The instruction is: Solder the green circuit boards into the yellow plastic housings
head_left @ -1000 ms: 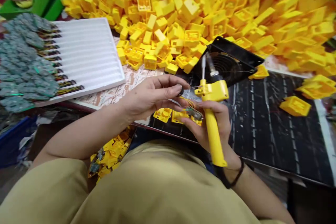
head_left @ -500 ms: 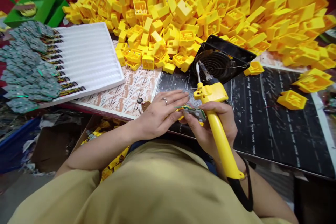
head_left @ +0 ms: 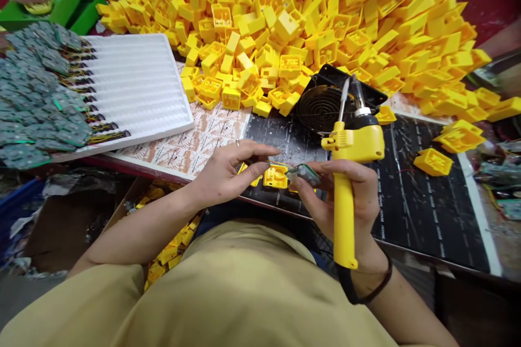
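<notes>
My right hand (head_left: 354, 190) is wrapped round the handle of a yellow soldering gun (head_left: 345, 211), whose tip points up and away from me. Between the thumb and forefinger of that same hand is a small green circuit board (head_left: 306, 173). Thin wires (head_left: 280, 164) run from the board to my left hand (head_left: 223, 171), which pinches them between thumb and fingers. Just below, open yellow plastic housings (head_left: 275, 176) lie at the bench's front edge, partly hidden by my hands.
A big heap of yellow housings (head_left: 285, 21) covers the back of the bench. A black fan (head_left: 321, 105) stands before it. On the left, wired circuit boards (head_left: 40, 97) lie on a white foam tray (head_left: 138, 81). Two loose housings (head_left: 433, 161) sit at right.
My hands have moved apart, drawing the wires out between them. The soldering gun has swung more upright and to the right. Housings beneath my hands have come into view.
</notes>
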Tool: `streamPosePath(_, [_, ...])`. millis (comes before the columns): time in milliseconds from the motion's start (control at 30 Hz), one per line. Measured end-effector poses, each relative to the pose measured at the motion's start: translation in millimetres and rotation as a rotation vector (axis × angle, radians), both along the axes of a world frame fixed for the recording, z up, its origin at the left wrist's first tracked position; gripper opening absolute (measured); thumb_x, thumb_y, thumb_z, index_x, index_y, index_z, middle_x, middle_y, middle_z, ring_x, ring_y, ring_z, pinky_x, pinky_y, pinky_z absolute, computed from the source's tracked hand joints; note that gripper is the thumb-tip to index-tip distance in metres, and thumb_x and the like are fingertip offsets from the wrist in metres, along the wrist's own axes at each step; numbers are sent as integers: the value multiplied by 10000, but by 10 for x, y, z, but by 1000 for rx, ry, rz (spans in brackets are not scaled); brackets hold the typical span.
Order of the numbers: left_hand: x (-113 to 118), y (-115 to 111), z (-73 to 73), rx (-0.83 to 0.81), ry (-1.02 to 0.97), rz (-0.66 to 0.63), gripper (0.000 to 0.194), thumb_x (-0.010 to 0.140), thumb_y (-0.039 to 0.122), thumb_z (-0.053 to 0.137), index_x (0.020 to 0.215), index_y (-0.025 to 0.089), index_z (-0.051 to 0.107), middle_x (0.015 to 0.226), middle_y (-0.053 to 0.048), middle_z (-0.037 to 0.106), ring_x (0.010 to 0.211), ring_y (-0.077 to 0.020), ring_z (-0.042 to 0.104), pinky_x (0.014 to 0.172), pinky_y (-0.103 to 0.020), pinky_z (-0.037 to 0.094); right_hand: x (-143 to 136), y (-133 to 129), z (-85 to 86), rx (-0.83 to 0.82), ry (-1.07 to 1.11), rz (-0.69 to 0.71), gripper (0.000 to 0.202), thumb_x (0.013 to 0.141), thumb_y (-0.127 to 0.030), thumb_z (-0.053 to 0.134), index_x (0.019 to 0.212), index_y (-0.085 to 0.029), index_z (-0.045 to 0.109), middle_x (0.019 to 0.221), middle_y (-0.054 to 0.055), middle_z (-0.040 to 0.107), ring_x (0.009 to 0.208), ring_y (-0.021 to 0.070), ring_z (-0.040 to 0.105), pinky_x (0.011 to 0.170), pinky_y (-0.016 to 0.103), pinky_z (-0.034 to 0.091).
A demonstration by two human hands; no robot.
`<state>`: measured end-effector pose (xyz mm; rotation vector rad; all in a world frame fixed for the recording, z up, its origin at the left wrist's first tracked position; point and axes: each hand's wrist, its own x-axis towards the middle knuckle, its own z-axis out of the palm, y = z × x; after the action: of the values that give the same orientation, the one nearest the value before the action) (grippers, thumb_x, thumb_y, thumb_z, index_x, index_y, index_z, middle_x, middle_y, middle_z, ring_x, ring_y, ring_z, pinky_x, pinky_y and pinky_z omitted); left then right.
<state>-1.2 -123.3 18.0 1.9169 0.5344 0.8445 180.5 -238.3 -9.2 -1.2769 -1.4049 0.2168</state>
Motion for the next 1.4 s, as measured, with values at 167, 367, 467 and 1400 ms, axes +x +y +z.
streamPosePath(167, [73,50,-86,-286,-179,50,246,868,382,674,1041,210,709,1018,-50,698,846,-133,659,732,-229,559,-116,-56,29,-54,147,96,448,805,-126,741,1158,-277,511,1023,4,596,774,154,677,643,281,655])
streamPosePath(367, [153,-35,-319,-244,-119,-84,353,943,482,530,1052,215,734,1116,-94,715,1058,-195,667,967,-340,534,-237,8,190,-31,297,137,403,855,-104,669,1163,-290,486,970,-6,594,699,125,660,542,218,632])
streamPosePath(467, [126,-132,-351,-179,-100,-201,364,977,428,481,1205,236,690,1261,-100,678,1209,-211,616,1070,-373,479,-236,57,211,5,323,123,376,871,-116,655,1152,-293,480,926,-17,602,666,111,651,532,192,617])
streamPosePath(1400, [-75,331,46,320,518,-158,118,854,227,637,894,183,739,776,-28,726,711,-138,649,668,-232,448,351,181,-252,-68,-543,267,409,894,-281,705,1259,-250,525,1214,79,652,1136,264,626,1018,511,497])
